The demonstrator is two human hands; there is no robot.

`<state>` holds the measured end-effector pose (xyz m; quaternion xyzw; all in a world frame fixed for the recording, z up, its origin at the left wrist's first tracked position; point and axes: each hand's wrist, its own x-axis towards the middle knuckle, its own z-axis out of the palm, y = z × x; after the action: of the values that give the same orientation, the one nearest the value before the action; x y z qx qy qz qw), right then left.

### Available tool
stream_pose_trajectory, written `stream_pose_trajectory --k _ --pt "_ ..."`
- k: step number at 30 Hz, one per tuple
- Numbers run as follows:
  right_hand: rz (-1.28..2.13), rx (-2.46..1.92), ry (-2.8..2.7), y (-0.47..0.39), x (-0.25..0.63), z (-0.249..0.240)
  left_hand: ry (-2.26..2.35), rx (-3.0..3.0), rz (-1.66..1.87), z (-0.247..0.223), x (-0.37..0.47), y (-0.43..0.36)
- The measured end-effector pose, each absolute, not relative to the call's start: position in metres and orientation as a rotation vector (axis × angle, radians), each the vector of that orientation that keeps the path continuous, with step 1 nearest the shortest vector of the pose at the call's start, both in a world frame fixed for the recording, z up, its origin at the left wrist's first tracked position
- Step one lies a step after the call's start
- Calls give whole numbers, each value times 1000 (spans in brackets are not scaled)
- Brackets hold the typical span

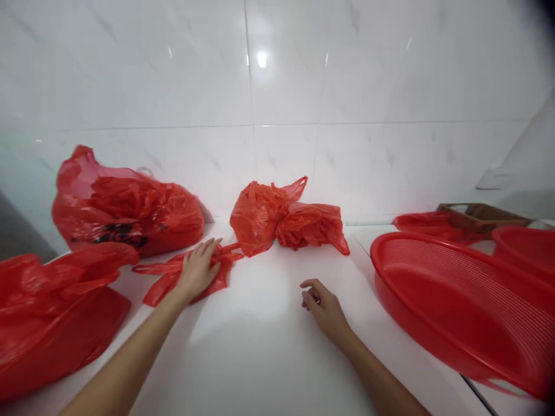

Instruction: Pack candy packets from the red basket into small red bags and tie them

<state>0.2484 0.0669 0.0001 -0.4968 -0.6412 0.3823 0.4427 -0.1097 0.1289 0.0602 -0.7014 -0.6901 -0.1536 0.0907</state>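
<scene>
My left hand (200, 270) lies spread on a flattened red plastic bag (167, 284) on the white counter, its fingers stretched toward the wall. To the right, my right hand (321, 307) hovers over the bare white surface with nothing in it; the fingers are loosely curled, the index finger apart from the thumb. Two crumpled red plastic bags, a rounded one (255, 216) and a flatter bundle (310, 226), sit touching each other against the wall, beyond both hands. A large, stuffed red bag (130, 214) with black print rests behind my left hand.
At the near left, red plastic (56, 306) lies heaped, partly out of frame. A big red perforated basket (433, 306) stands on the right. Behind it are a cardboard box (485, 215), another red container (526, 248) and more red plastic (427, 224). White tiled wall (286, 86) bounds the back.
</scene>
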Motion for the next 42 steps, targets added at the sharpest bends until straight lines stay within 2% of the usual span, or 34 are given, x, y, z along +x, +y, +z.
stream_pose_trajectory --k 6,10,15,21,26,34,37,42 --pt "893 -1275 -1615 64 242 -3 -1640 -2438 -865 16 3 89" --pt "719 -1342 -1600 75 251 -9 -1485 -2592 -936 -13 42 79" --pt "426 -1397 -1671 124 270 6 -1435 -2480 -1095 -19 39 85" --pt "184 -1567 -1907 173 260 35 -1344 -2430 -1111 -19 38 86" --pt "106 -1289 -1979 135 242 35 -1378 -2432 -1136 -18 39 88" --pt "177 -1075 -1977 79 249 28 -1291 -2324 -1254 -11 44 85" --pt "292 -1067 -1905 72 248 30 -1239 -2236 -1129 2 56 97" --pt "434 -885 -1771 26 254 60 -1413 -2313 -664 23 101 133"
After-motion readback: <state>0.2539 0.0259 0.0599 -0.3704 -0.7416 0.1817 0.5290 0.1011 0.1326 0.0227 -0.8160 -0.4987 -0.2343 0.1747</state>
